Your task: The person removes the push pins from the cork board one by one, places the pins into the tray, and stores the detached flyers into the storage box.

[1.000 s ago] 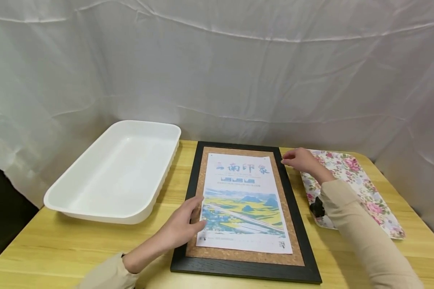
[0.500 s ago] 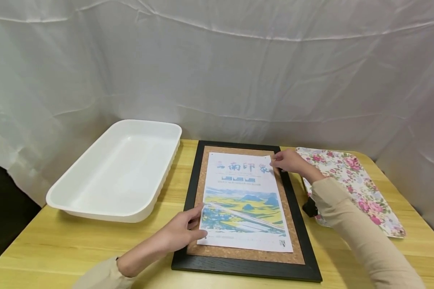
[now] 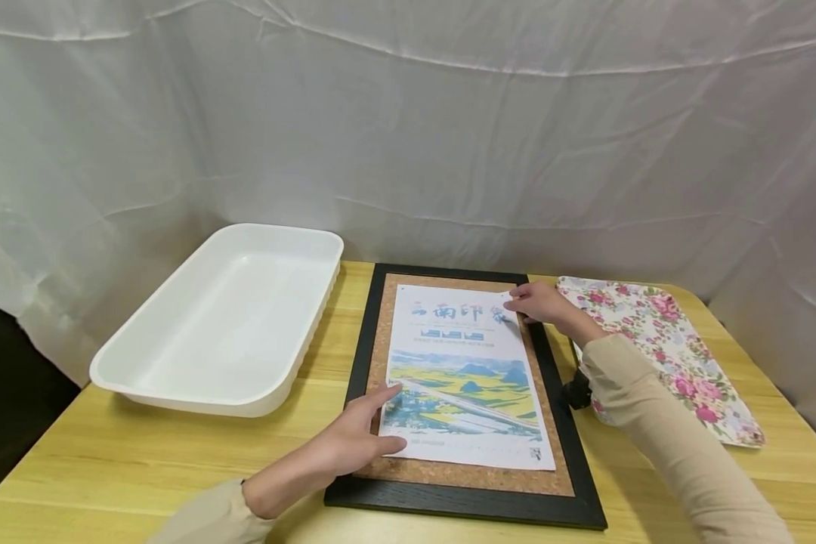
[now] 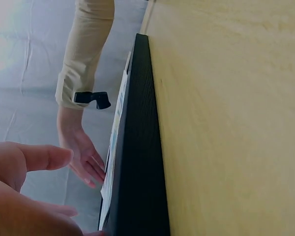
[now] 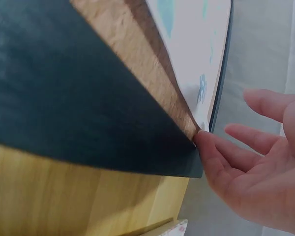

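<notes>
A printed poster [image 3: 465, 378] with blue characters and a painted landscape lies on a black-framed cork board [image 3: 571, 453]. My right hand [image 3: 542, 304] is at the poster's top right corner. Thumb and forefinger meet there in the right wrist view, pinching the slightly raised paper, while the other fingers [image 5: 270, 101] spread away. Whether a small pin is between the fingertips is hidden. My left hand [image 3: 350, 438] lies at the poster's lower left edge, thumb and fingers spread apart over the frame and paper. A small dark pin [image 3: 403, 288] marks the top left corner.
A deep white tray [image 3: 282, 400] stands to the left on the wooden table [image 3: 197, 453]. On the right, partly under my right forearm, is a floral tray [image 3: 683, 340]. Behind hangs a grey-white curtain [image 3: 449, 136]. My right wrist carries a black camera mount [image 3: 576, 391].
My right hand has moved left from beside the frame onto the poster's top right corner, which now lifts a little. My left hand has shifted slightly and its fingers are spread.
</notes>
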Action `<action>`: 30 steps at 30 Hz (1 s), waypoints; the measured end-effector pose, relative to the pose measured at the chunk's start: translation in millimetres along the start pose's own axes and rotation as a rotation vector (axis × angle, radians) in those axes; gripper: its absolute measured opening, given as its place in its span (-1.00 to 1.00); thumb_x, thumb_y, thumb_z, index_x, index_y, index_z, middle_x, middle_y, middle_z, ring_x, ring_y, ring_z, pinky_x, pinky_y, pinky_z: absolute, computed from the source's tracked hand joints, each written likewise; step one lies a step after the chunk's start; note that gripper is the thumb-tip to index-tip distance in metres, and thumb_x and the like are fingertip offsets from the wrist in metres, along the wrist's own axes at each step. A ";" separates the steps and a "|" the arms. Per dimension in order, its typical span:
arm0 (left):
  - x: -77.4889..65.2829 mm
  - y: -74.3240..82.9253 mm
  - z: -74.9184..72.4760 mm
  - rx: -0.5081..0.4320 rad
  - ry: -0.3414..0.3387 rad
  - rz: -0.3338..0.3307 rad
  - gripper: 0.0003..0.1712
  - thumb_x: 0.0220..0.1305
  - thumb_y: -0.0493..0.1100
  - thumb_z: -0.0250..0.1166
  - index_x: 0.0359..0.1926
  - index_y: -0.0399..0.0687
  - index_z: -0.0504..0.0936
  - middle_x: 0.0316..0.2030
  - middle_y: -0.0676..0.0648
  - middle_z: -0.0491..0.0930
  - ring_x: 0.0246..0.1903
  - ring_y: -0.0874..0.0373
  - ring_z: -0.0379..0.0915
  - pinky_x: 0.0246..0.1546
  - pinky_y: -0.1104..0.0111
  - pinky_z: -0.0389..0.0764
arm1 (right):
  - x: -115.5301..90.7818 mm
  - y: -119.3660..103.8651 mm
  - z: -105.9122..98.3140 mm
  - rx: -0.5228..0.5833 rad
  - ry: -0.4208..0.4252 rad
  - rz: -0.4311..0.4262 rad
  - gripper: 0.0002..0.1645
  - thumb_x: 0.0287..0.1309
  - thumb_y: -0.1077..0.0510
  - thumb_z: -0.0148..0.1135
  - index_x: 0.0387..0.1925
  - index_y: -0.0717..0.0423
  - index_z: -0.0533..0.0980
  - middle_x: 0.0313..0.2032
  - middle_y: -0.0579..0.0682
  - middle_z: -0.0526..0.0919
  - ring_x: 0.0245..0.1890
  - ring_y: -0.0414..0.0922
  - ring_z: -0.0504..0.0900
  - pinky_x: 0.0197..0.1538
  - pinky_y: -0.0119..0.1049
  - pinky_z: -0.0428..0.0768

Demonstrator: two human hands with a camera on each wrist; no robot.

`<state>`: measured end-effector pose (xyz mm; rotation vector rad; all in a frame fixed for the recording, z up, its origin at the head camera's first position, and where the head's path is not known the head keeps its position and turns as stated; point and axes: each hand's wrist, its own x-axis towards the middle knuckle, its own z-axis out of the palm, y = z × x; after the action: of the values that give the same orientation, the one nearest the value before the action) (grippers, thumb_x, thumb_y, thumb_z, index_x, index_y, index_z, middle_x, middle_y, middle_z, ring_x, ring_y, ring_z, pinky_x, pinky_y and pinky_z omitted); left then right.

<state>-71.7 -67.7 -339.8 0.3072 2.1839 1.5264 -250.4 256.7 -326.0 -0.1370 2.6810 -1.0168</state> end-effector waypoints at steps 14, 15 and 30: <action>7.9 -3.6 6.2 -0.229 0.155 -0.002 0.02 0.22 -0.42 0.25 0.48 -0.36 -0.25 0.35 -0.41 0.10 0.23 -0.28 0.24 0.01 0.13 0.52 | 3.7 2.4 0.0 0.114 0.003 0.064 -0.23 0.34 0.23 0.11 0.40 0.49 0.02 0.04 0.40 0.43 -0.20 0.04 0.58 -0.09 -0.14 0.60; 8.0 -3.4 6.2 -0.242 0.159 -0.014 0.04 0.24 -0.39 0.25 0.48 -0.36 -0.30 0.37 -0.41 0.08 0.23 -0.27 0.24 0.02 0.12 0.51 | 4.3 3.0 0.1 0.126 -0.005 0.069 -0.22 0.34 0.24 0.11 0.41 0.47 0.01 0.07 0.41 0.41 -0.16 0.05 0.58 -0.08 -0.14 0.60; 9.7 -11.6 3.8 -0.251 0.076 0.023 -0.10 0.28 -0.41 0.19 0.47 -0.40 -0.16 0.08 -0.31 0.43 -0.10 -0.04 0.52 -0.17 0.23 0.57 | 11.0 10.2 1.1 0.160 -0.071 0.079 -0.10 0.27 0.32 0.17 0.48 0.32 -0.08 -0.27 0.22 0.55 -0.33 -0.03 0.56 -0.18 -0.15 0.64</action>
<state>-77.4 -64.5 -354.0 0.1950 2.0200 1.8294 -260.6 261.6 -335.9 -0.0344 2.5093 -1.1733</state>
